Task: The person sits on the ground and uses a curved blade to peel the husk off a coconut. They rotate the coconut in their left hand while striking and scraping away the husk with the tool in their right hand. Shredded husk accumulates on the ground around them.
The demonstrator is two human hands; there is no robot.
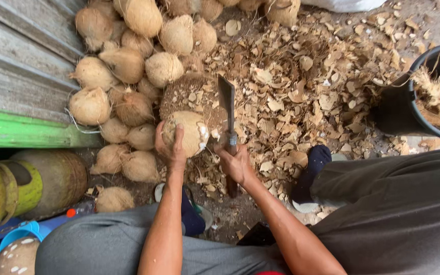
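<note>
On worn round wooden chopping block (182, 94): pale brown fibrous coconut (187, 132), left hand (171, 145) wrapped round near side. Right hand (236, 164) fisted on broad steel cleaver (227, 109), right of block. Risk: glancing blade reaches left fingers; round nut may roll.

Coconut pile (128, 66) crowding left; right open.

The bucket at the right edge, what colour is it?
The bucket is black, with brown coconut fibre inside it; it shows best in the head view.
</note>
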